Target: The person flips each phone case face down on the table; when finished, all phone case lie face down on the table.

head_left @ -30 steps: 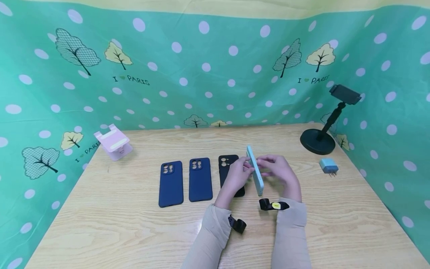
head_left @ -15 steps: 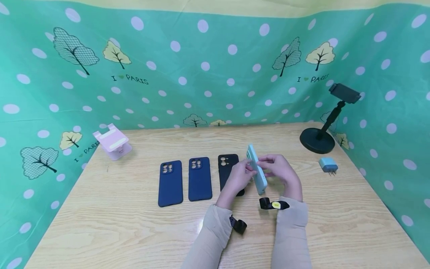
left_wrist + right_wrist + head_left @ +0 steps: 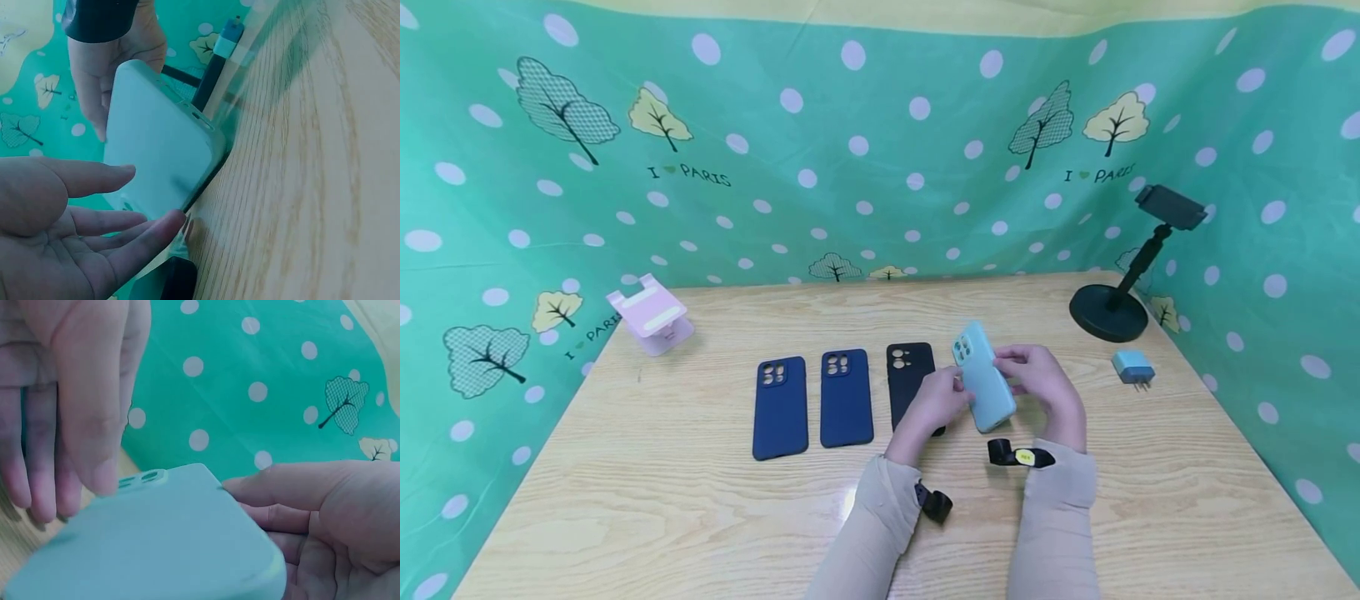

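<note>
A light blue phone case (image 3: 987,379) with camera cutouts stands tilted on the table, its back toward me; I cannot tell whether a phone is inside. My right hand (image 3: 1037,375) pinches its right long edge, thumb on the back and fingers behind, as the right wrist view shows (image 3: 337,519). At the left edge is my left hand (image 3: 938,400), thumb and fingers spread apart in the left wrist view (image 3: 81,219), fingertips right at the case. A black phone case (image 3: 910,375) lies just left, partly covered by my left hand.
Two dark blue phone cases (image 3: 780,408) (image 3: 847,400) lie further left. A pink phone stand (image 3: 655,317) is at the back left. At the right are a black phone stand (image 3: 1112,312) with a round base and a blue charger plug (image 3: 1133,368). A polka-dot curtain (image 3: 880,167) encloses the table.
The light blue case has turned from edge-on to show its back with the camera cutouts, shifting slightly right. My right hand has moved a little right; the left hand's fingers have loosened.
</note>
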A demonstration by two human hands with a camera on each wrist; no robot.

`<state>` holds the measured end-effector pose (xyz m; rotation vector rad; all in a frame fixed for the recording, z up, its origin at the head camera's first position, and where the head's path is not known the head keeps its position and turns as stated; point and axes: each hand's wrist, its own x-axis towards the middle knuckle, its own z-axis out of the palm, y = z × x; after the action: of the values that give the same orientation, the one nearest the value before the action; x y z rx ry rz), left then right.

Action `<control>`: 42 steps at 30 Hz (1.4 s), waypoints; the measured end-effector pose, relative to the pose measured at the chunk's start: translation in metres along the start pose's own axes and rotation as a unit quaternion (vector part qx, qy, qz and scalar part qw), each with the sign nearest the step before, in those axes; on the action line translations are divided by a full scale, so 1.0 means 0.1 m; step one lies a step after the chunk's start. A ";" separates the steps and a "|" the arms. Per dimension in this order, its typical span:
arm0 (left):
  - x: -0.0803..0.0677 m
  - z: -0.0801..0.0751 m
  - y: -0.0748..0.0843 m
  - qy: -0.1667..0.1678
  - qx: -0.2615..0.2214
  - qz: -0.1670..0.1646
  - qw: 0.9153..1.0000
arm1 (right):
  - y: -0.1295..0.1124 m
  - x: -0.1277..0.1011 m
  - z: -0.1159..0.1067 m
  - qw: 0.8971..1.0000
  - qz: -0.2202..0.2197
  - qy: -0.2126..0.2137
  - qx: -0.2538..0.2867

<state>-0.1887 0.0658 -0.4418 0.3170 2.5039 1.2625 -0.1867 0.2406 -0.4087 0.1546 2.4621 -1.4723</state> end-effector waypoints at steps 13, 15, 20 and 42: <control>0.01 0.00 0.01 0.011 0.011 0.011 1.000 | 0.15 0.00 -0.04 0.996 0.060 0.008 -0.071; 0.01 0.00 0.01 0.013 0.011 0.011 1.000 | 0.18 0.01 -0.03 0.995 0.063 0.009 -0.083; 0.01 0.00 -0.01 0.018 0.025 0.014 0.999 | 0.22 0.06 0.02 0.994 0.070 0.011 -0.085; -0.09 -0.36 -0.14 0.026 0.024 0.036 0.999 | 0.24 -0.01 -0.14 0.979 0.054 0.035 -0.192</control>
<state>-0.1946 0.0283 -0.4316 0.3934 2.5912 1.2547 -0.1828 0.2648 -0.4223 0.2601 2.6919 -0.9412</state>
